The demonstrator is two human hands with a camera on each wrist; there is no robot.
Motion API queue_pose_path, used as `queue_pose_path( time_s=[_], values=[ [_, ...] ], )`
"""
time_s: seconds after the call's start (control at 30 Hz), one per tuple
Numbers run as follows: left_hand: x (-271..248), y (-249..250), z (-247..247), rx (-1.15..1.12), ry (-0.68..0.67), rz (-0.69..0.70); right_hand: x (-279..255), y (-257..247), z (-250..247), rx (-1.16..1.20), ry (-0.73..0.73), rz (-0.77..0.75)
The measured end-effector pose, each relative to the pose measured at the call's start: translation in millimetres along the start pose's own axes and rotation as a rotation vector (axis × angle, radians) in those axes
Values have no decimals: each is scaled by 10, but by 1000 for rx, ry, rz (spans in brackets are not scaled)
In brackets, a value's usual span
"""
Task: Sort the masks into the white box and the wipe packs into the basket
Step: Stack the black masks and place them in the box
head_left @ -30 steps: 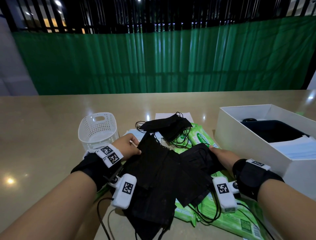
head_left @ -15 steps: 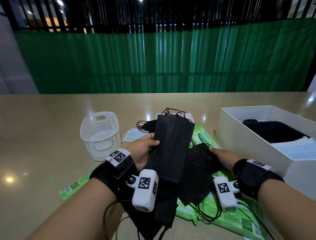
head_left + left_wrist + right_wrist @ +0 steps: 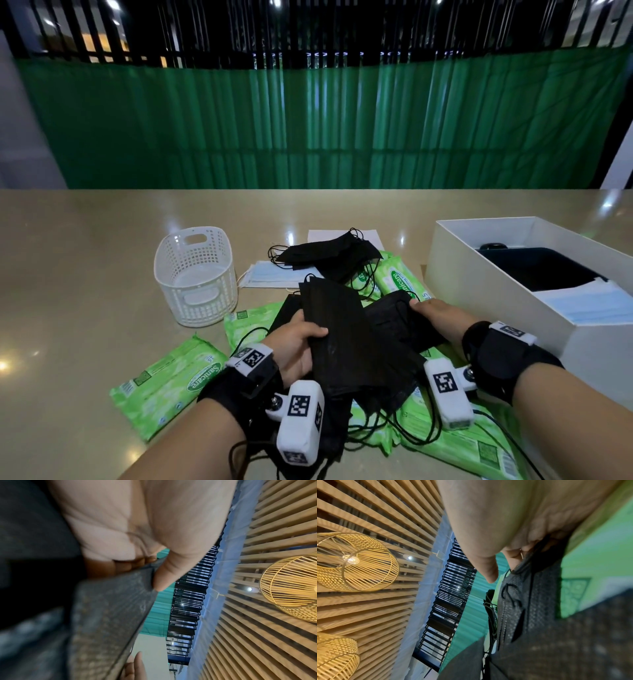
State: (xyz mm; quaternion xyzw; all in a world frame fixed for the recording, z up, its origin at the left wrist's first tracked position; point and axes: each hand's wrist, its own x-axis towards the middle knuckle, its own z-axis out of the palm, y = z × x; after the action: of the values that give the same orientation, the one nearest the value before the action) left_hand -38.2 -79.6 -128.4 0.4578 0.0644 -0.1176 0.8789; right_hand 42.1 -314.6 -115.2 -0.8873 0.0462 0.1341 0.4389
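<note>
My left hand (image 3: 298,346) pinches a stack of black masks (image 3: 346,342) over the pile of wipe packs (image 3: 171,380); my right hand (image 3: 436,313) grips another black mask (image 3: 399,320). They look light, floppy and tangle-prone, so I'd clamp the flat panels, not the loops, toward the white box (image 3: 455,263).

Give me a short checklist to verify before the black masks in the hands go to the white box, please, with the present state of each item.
1. Left hand grips the stack of black masks: ok; the left wrist view shows the thumb pressing on it.
2. Right hand holds the other black mask: ok.
3. Ear loops free of the wipe packs: cannot tell; loops hang tangled under the stack.
4. White box open, with room inside: ok; masks already lie in it.
5. No wipe pack lifted together with the masks: cannot tell.
</note>
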Motion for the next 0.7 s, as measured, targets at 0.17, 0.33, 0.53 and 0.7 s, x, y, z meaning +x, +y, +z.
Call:
queue_pose_path(
  time_s=[0.17, 0.33, 0.53, 0.7],
  values=[
    [-34, 47, -31, -38, -71, 1, -54, -117, -100, 84, 109, -62],
    [80, 207, 61, -40, -63, 38, -272, -425, -110, 79, 208, -302],
    [199, 162, 60, -103, -102, 21, -435, -594, 140, 217, -169, -283],
    [218, 44, -65, -160, -248, -10, -433, -605, 302, 322, -406, -196]
  ],
)
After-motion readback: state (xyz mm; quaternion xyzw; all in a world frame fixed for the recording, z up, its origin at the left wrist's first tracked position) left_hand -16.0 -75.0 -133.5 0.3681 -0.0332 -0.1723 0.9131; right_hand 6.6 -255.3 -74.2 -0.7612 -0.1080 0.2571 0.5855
